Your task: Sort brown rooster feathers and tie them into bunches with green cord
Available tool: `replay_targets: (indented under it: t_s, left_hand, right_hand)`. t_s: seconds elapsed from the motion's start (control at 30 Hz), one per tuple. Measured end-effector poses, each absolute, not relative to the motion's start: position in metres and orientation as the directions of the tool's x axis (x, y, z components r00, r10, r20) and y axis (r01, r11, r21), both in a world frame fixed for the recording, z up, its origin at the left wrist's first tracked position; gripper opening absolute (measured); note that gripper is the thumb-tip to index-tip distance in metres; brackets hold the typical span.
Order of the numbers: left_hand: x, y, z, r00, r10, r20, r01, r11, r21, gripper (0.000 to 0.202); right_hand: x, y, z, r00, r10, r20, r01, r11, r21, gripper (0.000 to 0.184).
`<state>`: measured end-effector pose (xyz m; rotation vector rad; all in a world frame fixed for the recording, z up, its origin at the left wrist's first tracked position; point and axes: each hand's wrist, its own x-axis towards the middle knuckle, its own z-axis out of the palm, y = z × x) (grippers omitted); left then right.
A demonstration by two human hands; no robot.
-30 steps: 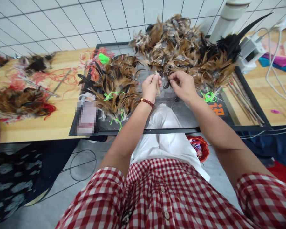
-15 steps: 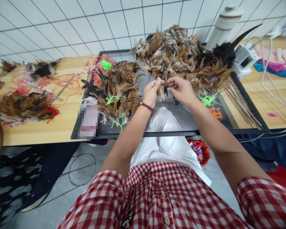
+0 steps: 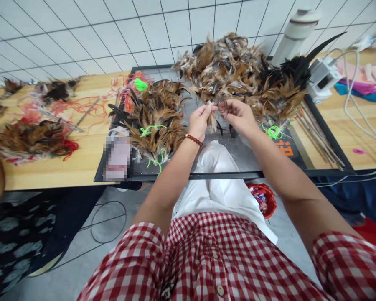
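Observation:
My left hand (image 3: 201,119) pinches a small bunch of feathers (image 3: 212,123) by its pale quill ends, the brown and cream tips hanging down. Close by on the right, my right hand (image 3: 240,117) is closed on what looks like small scissors (image 3: 222,105), with a dark loop showing at the fingers. The blades lie near the quill ends and are too small to make out clearly. Behind my hands rises a large heap of brown feathers (image 3: 228,71). To the left of my left hand lie tied feather bunches (image 3: 159,113) with bright green string (image 3: 152,130).
A black-framed board (image 3: 228,175) lies under the work, with thin sticks (image 3: 321,138) at its right. A white bottle (image 3: 296,35), a charger (image 3: 322,77) with cables and black feathers (image 3: 297,73) stand behind. More feathers (image 3: 31,140) lie left, near another person's sleeve.
My right hand has shifted slightly up and left, and the dark loop of the scissors now shows. The feathers in my left hand hang closer together.

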<state>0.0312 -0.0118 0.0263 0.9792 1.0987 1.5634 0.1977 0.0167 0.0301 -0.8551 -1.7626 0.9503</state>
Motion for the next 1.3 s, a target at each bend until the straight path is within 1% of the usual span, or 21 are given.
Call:
replay_targets:
  t_s: [0.1,0.2,0.27,0.33,0.4,0.5,0.57,0.67,0.8,0.9,0.97,1.1,1.2,1.3]
  left_hand:
    - [0.031,-0.012,0.027,-0.226,0.971,0.073,-0.259,-0.132,0.957,0.028]
    - [0.031,-0.013,0.026,-0.234,0.970,0.063,-0.269,-0.127,0.955,0.029]
    - [0.032,-0.013,0.027,-0.233,0.971,0.054,-0.273,-0.119,0.955,0.029]
    - [0.034,-0.014,0.029,-0.225,0.974,0.037,-0.289,-0.103,0.952,0.030]
    - [0.037,-0.016,0.033,-0.207,0.978,0.014,-0.321,-0.081,0.944,0.029]
    - [0.040,-0.021,0.041,-0.172,0.985,-0.022,-0.369,-0.044,0.928,0.030]
    - [0.042,-0.024,0.045,-0.149,0.988,-0.034,-0.391,-0.027,0.920,0.031]
    - [0.044,-0.025,0.044,-0.126,0.991,-0.038,-0.409,-0.017,0.912,0.033]
    - [0.042,-0.022,0.038,-0.160,0.986,-0.044,-0.415,-0.027,0.909,0.035]
    - [0.039,-0.020,0.037,-0.202,0.978,-0.052,-0.436,-0.042,0.899,0.036]
    - [0.039,-0.020,0.038,-0.213,0.975,-0.068,-0.444,-0.035,0.895,0.035]
    - [0.041,-0.021,0.039,-0.208,0.974,-0.086,-0.441,-0.015,0.898,0.032]
    - [0.045,-0.022,0.038,-0.226,0.972,-0.065,-0.409,-0.034,0.912,0.028]
    - [0.049,-0.023,0.037,-0.244,0.969,-0.030,-0.341,-0.057,0.938,0.023]
  right_hand:
    - [0.194,0.007,0.038,-0.370,0.844,0.388,0.100,0.451,-0.887,0.055]
    - [0.188,0.000,0.043,-0.322,0.862,0.391,0.045,0.426,-0.903,0.059]
    - [0.185,-0.002,0.044,-0.262,0.878,0.400,0.063,0.430,-0.901,0.059]
    - [0.184,-0.004,0.044,-0.235,0.875,0.424,0.139,0.462,-0.876,0.060]
    - [0.184,-0.007,0.045,-0.263,0.859,0.440,0.237,0.500,-0.833,0.056]
    - [0.183,-0.012,0.046,-0.332,0.847,0.415,0.334,0.516,-0.789,0.046]
    - [0.181,-0.014,0.046,-0.355,0.851,0.387,0.361,0.507,-0.783,0.039]
    - [0.178,-0.016,0.045,-0.357,0.859,0.366,0.379,0.491,-0.784,0.034]
    - [0.181,-0.014,0.046,-0.384,0.868,0.315,0.424,0.469,-0.775,0.023]
    - [0.189,-0.010,0.049,-0.349,0.872,0.344,0.473,0.481,-0.738,0.025]
    - [0.194,-0.005,0.050,-0.295,0.868,0.400,0.450,0.495,-0.743,0.026]
    - [0.195,0.003,0.050,-0.224,0.857,0.464,0.277,0.513,-0.813,0.033]
    - [0.191,0.001,0.050,-0.226,0.861,0.456,0.182,0.497,-0.849,0.037]
    - [0.186,-0.003,0.050,-0.256,0.865,0.432,0.168,0.480,-0.861,0.041]
